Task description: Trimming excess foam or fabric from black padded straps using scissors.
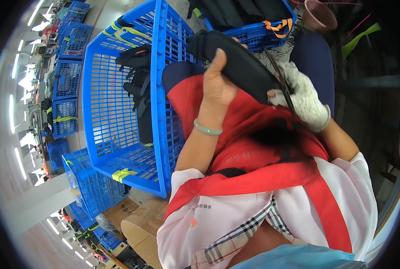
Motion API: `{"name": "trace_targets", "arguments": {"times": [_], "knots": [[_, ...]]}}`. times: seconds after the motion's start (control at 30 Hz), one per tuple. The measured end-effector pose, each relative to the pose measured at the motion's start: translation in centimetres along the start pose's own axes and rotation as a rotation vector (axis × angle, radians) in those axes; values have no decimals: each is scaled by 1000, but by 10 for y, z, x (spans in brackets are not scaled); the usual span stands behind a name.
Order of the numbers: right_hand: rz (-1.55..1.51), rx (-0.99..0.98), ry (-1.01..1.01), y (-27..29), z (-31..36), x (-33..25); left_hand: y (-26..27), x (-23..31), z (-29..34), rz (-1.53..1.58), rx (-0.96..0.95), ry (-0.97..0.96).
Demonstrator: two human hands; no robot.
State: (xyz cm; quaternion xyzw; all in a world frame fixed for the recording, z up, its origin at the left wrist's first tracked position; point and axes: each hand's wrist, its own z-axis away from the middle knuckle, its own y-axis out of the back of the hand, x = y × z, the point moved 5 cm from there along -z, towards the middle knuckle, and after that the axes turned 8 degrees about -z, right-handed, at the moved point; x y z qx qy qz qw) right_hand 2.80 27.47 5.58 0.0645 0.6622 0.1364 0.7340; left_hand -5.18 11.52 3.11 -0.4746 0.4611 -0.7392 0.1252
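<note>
A long, padded black piece (pixel 240 65) lies slantwise above my lap, soft-looking and rounded. My left hand (pixel 218 85), bare with a pale green bangle at the wrist, grips its middle, thumb on top and fingertips showing past the far edge. At its right end, my right hand (pixel 305 96) wears a white knit glove with a bare fingertip showing. Its fingers are closed around a thin dark rod-like strip (pixel 286 87) that runs along the end of the piece. Whether the strip is joined to the piece I cannot tell. A red apron (pixel 249 121) covers my lap.
At my left a large blue crate (pixel 158 94) holds several black strapped pieces (pixel 139 96). Ahead, another blue crate (pixel 256 42) is filled with black pieces and has an orange ribbon (pixel 278 29). A brownish basket (pixel 319 15) stands far right. Cardboard (pixel 141 231) lies lower left.
</note>
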Motion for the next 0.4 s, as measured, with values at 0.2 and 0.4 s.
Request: {"name": "trace_targets", "arguments": {"times": [0.2,0.4], "knots": [[-31,-6,26,-10,15,43,19,6,2,-304,125,-191],[-128,-168,-215,-16,9,36,22,20,6,-441,108,-286]]}}
